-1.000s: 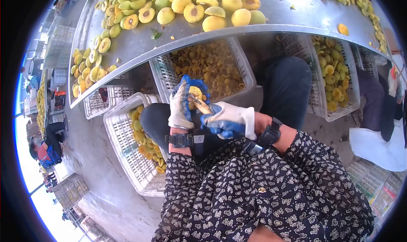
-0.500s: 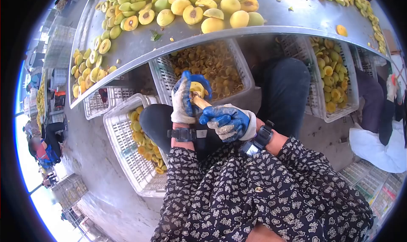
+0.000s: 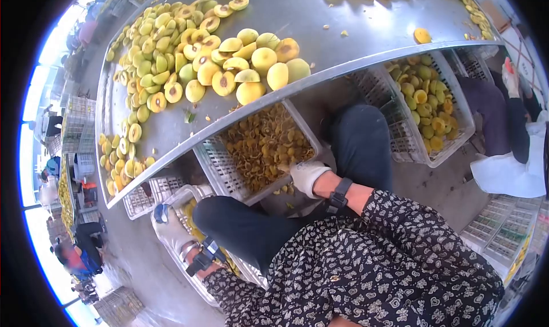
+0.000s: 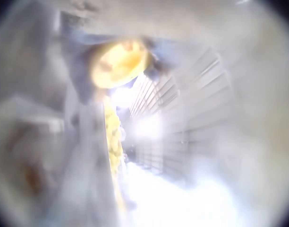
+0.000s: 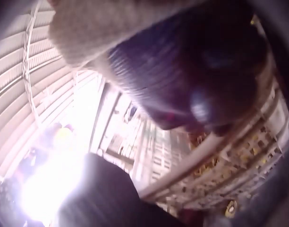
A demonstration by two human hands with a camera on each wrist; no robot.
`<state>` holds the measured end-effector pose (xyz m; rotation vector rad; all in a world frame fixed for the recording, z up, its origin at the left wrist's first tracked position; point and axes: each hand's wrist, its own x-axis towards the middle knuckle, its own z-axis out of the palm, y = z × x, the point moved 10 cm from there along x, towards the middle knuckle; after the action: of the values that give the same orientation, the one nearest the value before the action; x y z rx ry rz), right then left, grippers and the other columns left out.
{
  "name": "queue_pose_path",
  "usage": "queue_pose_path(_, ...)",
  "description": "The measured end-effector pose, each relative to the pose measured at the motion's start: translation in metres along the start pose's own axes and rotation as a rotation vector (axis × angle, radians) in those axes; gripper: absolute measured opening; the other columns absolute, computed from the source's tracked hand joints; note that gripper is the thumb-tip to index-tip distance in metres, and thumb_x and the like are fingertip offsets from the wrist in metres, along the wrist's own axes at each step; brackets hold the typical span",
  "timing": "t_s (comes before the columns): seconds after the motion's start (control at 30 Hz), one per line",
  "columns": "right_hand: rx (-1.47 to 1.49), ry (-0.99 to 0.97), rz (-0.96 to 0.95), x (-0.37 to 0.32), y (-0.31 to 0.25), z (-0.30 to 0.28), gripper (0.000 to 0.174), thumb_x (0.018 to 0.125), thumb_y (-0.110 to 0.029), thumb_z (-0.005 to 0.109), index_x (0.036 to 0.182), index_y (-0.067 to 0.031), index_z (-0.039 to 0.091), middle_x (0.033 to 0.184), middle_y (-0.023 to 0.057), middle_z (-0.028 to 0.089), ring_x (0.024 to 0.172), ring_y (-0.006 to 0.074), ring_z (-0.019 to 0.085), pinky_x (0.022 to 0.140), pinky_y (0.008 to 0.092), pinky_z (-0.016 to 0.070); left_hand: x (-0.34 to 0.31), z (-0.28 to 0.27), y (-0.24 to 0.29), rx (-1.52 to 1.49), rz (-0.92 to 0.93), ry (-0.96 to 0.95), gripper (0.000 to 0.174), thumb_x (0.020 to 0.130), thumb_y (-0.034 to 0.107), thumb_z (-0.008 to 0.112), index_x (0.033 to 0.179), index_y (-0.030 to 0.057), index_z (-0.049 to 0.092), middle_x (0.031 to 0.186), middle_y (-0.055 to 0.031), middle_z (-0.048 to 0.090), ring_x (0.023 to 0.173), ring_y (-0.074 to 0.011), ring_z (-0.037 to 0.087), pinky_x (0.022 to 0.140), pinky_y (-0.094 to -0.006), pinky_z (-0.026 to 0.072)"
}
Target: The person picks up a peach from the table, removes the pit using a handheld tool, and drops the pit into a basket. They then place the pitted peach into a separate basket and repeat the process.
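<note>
At the lower left in the head view, the left hand (image 3: 170, 228), in a white and blue glove, is over the left crate (image 3: 203, 290). The left wrist view shows it gripping a yellow fruit half (image 4: 120, 65), blurred, among its fingers. By the near edge of the middle crate of small brownish-yellow pieces (image 3: 266, 149), the right hand (image 3: 307, 177) is turned down. Its blue-coated fingers (image 5: 182, 71) are curled in the right wrist view. A short tan end of the wooden-handled tool (image 3: 283, 168) shows past the glove; the rest is hidden.
A metal table (image 3: 303, 18) with halved fruit (image 3: 223, 82) spans the top, its edge above the crates. Another crate of fruit pieces (image 3: 426, 106) stands right, near a neighbouring person's legs (image 3: 489, 112). The wearer's knees (image 3: 363, 144) flank the middle crate.
The hands have parted: the left moved down and left to the left crate, the right lowered toward the middle crate. The head view has shifted and tilted.
</note>
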<state>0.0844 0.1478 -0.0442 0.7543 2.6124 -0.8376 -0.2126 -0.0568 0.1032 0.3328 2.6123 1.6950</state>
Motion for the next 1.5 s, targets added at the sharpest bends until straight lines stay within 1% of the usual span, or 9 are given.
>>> queue_pose_path(0.03,0.117,0.054,0.035,0.0,-0.001,-0.005,0.024,0.085,-0.016,0.045,0.1,0.0011,0.053,0.086,0.0206,0.064,0.08,0.0356,0.063,0.068,0.0444,0.0483,0.004,-0.001,0.016,0.45,0.13,0.027,0.028,0.084,0.006,0.059,0.11,-0.0058,0.057,0.105,-0.0123,0.062,0.095,-0.0202,0.059,0.081,-0.0304,0.0486)
queue_pose_path(0.1,0.191,0.016,0.036,-0.006,-0.005,-0.02,0.047,0.081,-0.007,0.049,0.128,-0.0103,0.044,0.098,0.0166,0.061,0.086,0.0297,0.062,0.072,0.0393,0.0492,-0.009,0.055,0.066,0.091,0.224,-0.121,0.032,0.08,0.003,0.063,0.111,-0.0039,0.057,0.101,-0.0089,0.063,0.089,-0.0164,0.06,0.083,-0.028,0.0467)
queue_pose_path(0.23,0.245,-0.11,0.076,-0.007,0.005,-0.004,0.05,0.084,-0.011,0.047,0.134,-0.0104,0.039,0.101,0.0175,0.061,0.085,0.0296,0.062,0.072,0.0385,0.0492,-0.058,0.212,0.167,-0.089,0.446,-0.565,0.043,0.075,-0.005,0.064,0.117,0.0006,0.055,0.109,-0.0097,0.06,0.098,-0.0166,0.058,0.086,-0.0305,0.048)
queue_pose_path(0.3,0.275,-0.124,0.1,-0.009,0.005,-0.01,0.049,0.085,-0.012,0.047,0.134,-0.0105,0.038,0.101,0.0173,0.061,0.086,0.0296,0.062,0.073,0.0389,0.0491,-0.109,0.274,0.231,0.302,0.98,-0.624,0.038,0.08,0.008,0.062,0.117,0.0085,0.057,0.115,-0.011,0.058,0.106,-0.0257,0.056,0.091,-0.0346,0.0451)
queue_pose_path(0.5,0.29,-0.126,0.103,-0.011,0.006,-0.014,0.048,0.087,-0.021,0.053,0.132,-0.0111,0.04,0.1,0.017,0.061,0.086,0.0288,0.063,0.072,0.0392,0.0492,-0.119,0.389,0.197,0.828,1.404,-0.816,0.038,0.08,0.014,0.057,0.118,0.0187,0.056,0.133,-0.0037,0.046,0.124,-0.0259,0.04,0.101,-0.0385,0.0362)
queue_pose_path(0.73,0.443,-0.063,0.14,-0.01,0.012,-0.012,0.028,0.085,-0.024,0.052,0.103,-0.0025,0.053,0.093,0.0216,0.063,0.085,0.0374,0.062,0.074,0.0455,0.0478,-0.079,0.369,0.194,0.796,1.332,-0.602,0.032,0.075,0.011,0.065,0.107,0.0152,0.062,0.121,-0.0084,0.054,0.111,-0.0285,0.051,0.093,-0.0375,0.0418)
queue_pose_path(0.93,0.505,0.015,0.066,-0.008,0.01,-0.019,0.031,0.082,-0.024,0.058,0.102,0.0007,0.057,0.092,0.0228,0.062,0.085,0.038,0.06,0.074,0.0441,0.0464,0.003,0.278,0.146,-0.708,0.005,-0.644,0.029,0.084,0.013,0.063,0.109,-0.0001,0.058,0.101,-0.01,0.062,0.086,-0.0194,0.062,0.079,-0.0279,0.0522)
queue_pose_path(1.13,0.815,0.036,0.146,-0.004,0.008,-0.025,0.026,0.086,-0.025,0.055,0.09,0.0008,0.057,0.071,0.0146,0.062,0.058,0.0253,0.061,0.052,0.0369,0.0473,-0.051,0.233,0.098,-1.488,-0.548,-0.797,0.041,0.092,0.037,0.048,0.112,0.0021,0.055,0.103,-0.0125,0.062,0.096,-0.0238,0.059,0.088,-0.0428,0.0484)
queue_pose_path(1.5,0.702,0.192,0.008,-0.042,-0.043,-0.115,0.029,0.084,-0.022,0.059,0.1,-0.0004,0.048,0.073,0.0172,0.061,0.066,0.032,0.062,0.059,0.0385,0.0474,-0.11,0.19,0.071,-1.104,-0.287,-0.67,0.036,0.095,0.028,0.04,0.117,0.0006,0.05,0.116,-0.0155,0.056,0.108,-0.0288,0.054,0.097,-0.0437,0.043)
